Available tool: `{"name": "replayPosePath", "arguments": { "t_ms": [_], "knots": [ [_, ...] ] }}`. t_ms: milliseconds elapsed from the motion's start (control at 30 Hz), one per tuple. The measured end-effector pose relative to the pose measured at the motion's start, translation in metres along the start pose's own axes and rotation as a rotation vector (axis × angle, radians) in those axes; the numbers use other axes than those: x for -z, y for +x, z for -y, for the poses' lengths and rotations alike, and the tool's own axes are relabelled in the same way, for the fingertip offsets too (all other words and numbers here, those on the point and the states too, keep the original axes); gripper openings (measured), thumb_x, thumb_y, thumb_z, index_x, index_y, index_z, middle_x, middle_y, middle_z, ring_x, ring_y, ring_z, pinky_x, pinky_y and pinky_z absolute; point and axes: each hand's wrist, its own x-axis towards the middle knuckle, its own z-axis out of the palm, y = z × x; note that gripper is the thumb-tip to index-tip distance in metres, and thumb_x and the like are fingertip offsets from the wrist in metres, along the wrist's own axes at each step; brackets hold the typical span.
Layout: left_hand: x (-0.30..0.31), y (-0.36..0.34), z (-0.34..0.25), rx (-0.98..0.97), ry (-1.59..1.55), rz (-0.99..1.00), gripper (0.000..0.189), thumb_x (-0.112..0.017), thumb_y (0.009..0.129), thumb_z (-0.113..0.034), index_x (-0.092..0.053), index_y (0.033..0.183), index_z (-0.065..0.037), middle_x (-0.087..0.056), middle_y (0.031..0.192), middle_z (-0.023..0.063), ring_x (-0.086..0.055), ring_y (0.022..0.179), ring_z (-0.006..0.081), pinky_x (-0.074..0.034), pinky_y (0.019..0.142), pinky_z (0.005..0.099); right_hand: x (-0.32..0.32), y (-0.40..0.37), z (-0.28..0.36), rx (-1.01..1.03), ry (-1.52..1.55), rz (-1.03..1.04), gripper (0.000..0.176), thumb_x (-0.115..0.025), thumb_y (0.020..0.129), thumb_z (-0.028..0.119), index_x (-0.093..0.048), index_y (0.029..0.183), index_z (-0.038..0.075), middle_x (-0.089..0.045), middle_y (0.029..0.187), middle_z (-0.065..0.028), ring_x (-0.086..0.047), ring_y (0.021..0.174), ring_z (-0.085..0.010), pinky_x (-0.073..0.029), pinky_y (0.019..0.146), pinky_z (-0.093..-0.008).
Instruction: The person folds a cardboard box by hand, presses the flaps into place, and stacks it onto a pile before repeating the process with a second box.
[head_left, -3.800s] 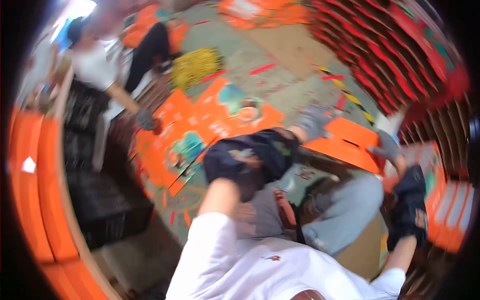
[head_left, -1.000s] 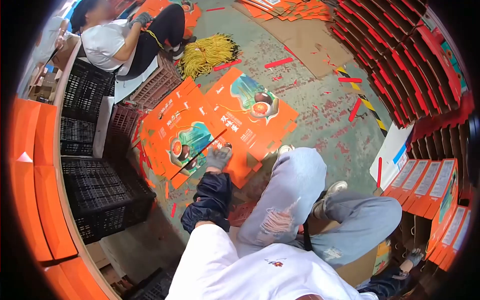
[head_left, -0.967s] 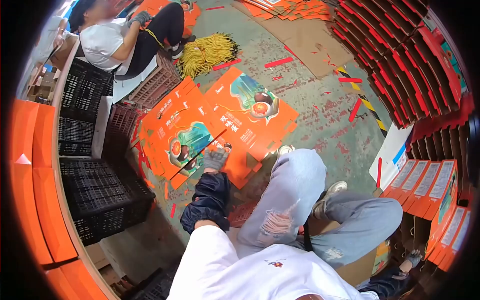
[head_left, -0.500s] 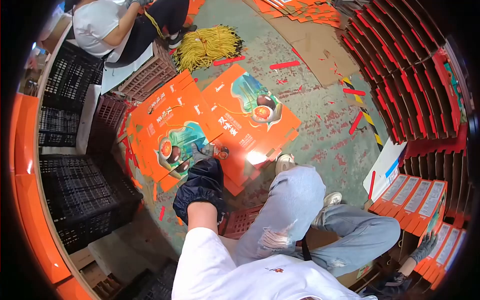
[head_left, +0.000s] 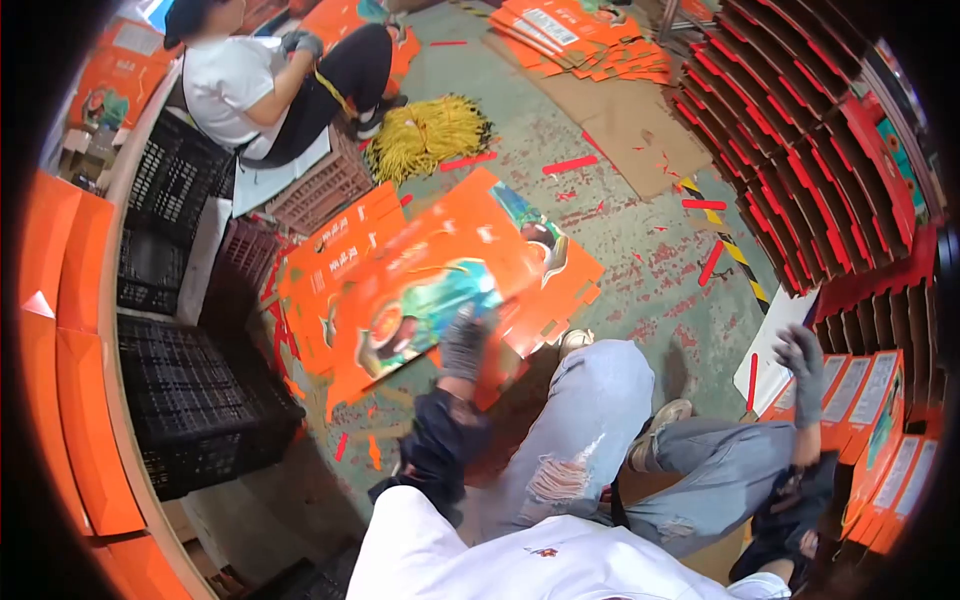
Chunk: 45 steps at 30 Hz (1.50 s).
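One card (head_left: pixel 425 300) is perhaps steadied by the left hand (head_left: pixel 463 345), its blurred grip unclear; the right hand (head_left: pixel 800 368) holds nothing, fingers loosely parted.

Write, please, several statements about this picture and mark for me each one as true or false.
1. The left hand is at the near edge of a printed orange sheet. True.
2. The right hand is holding the yellow bundle. False: the bundle lies on the floor.
3. Both hands wear grey gloves. True.
4. The black crates are at the picture's right side. False: they are at the left.
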Motion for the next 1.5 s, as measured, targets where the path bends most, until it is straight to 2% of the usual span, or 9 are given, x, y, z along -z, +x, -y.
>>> {"name": "replayPosePath", "arguments": {
  "t_ms": [133,367,500,567,667,867,1000,1333,1500],
  "knots": [
    [0.118,0.036,-0.102,0.563,-2.366,-0.152,0.008,-0.058,0.091,-0.01,-0.06,0.092,-0.003,-0.06,0.084,0.008,-0.059,0.075,0.0199,-0.053,0.08,0.0414,-0.051,0.03,-0.009,-0.256,0.339,0.223,0.054,-0.054,0.095,0.035,-0.038,0.139,0.008,-0.05,0.13,-0.0201,-0.06,0.107,-0.0244,-0.05,0.09,-0.0367],
    [0.267,0.104,-0.179,0.218,-2.176,0.752,0.026,-0.073,0.08,-0.017,-0.066,0.1,-0.004,-0.067,0.095,0.0092,-0.063,0.085,0.0174,-0.051,0.081,0.0305,-0.053,0.047,-0.036,-0.215,1.094,0.008,0.051,-0.062,0.091,0.029,-0.043,0.133,0.007,-0.059,0.12,-0.0141,-0.061,0.106,-0.0261,-0.054,0.088,-0.0445],
    [0.29,0.126,-0.218,-0.538,-1.757,0.336,0.033,-0.072,0.081,-0.021,-0.062,0.11,-0.008,-0.065,0.103,0.0076,-0.064,0.089,0.0221,-0.052,0.08,0.0326,-0.002,0.052,-0.042,-0.139,1.141,-0.293,0.037,-0.068,0.086,0.012,-0.055,0.12,0.003,-0.065,0.108,-0.0093,-0.064,0.097,-0.0235,-0.056,0.082,-0.0399],
    [0.259,0.157,-0.21,-0.474,-1.39,0.282,0.039,-0.068,0.086,-0.027,-0.057,0.119,-0.008,-0.064,0.107,0.0077,-0.064,0.094,0.0246,-0.052,0.083,0.035,0.02,0.052,-0.046,-0.001,1.163,-0.303,0.039,-0.067,0.087,0.012,-0.053,0.122,0.004,-0.063,0.113,-0.0084,-0.064,0.099,-0.0227,-0.056,0.083,-0.0397],
    [0.29,0.189,-0.183,-0.01,-2.351,0.573,0.046,-0.061,0.092,-0.031,-0.049,0.128,-0.006,-0.059,0.12,0.0082,-0.063,0.101,0.0265,-0.052,0.088,0.0394,0.041,0.043,-0.045,0.171,1.092,-0.275,0.042,-0.066,0.088,0.01,-0.05,0.127,0.006,-0.06,0.118,-0.0075,-0.062,0.103,-0.0213,-0.056,0.083,-0.0388],
    [0.254,0.225,-0.181,0.063,-2.173,-0.014,0.051,-0.066,0.089,-0.035,-0.053,0.122,0.003,-0.06,0.118,0.0112,-0.06,0.105,0.0212,-0.054,0.086,0.0345,0.07,0.05,-0.079,-0.237,0.485,-0.486,0.066,-0.07,0.082,0.008,-0.038,0.14,0.008,-0.055,0.127,-0.0098,-0.057,0.111,-0.0251,-0.05,0.091,-0.0335],
    [0.25,0.218,-0.204,0.152,-2.136,0.011,0.043,-0.072,0.085,-0.027,-0.057,0.117,-0.001,-0.063,0.104,0.0054,-0.06,0.089,0.0152,-0.052,0.072,0.0322,0.078,0.057,-0.057,0.446,-0.195,-0.79,0.07,-0.075,0.078,0.012,-0.04,0.139,0.006,-0.05,0.132,-0.0103,-0.049,0.121,-0.0225,-0.042,0.101,-0.0339],
    [0.233,0.212,-0.221,0.024,-1.863,0.358,0.039,-0.069,0.086,-0.026,-0.06,0.116,-0.002,-0.063,0.105,0.0077,-0.061,0.094,0.0178,-0.054,0.079,0.0337,0.104,0.045,-0.017,0.364,0.158,-0.677,0.028,-0.07,0.087,0.022,-0.065,0.106,0.003,-0.067,0.098,-0.0035,-0.06,0.096,-0.0115,-0.046,0.088,-0.0265],
    [0.249,0.207,-0.218,-0.144,-1.782,0.617,0.044,-0.071,0.084,-0.023,-0.061,0.12,0.0,-0.065,0.113,0.0084,-0.065,0.094,0.0185,-0.054,0.079,0.0336,0.132,0.042,-0.042,0.335,0.207,-0.457,0.042,-0.06,0.093,0.019,-0.05,0.131,0.004,-0.059,0.115,-0.0057,-0.058,0.103,-0.0142,-0.047,0.092,-0.0274]
  ]
}}
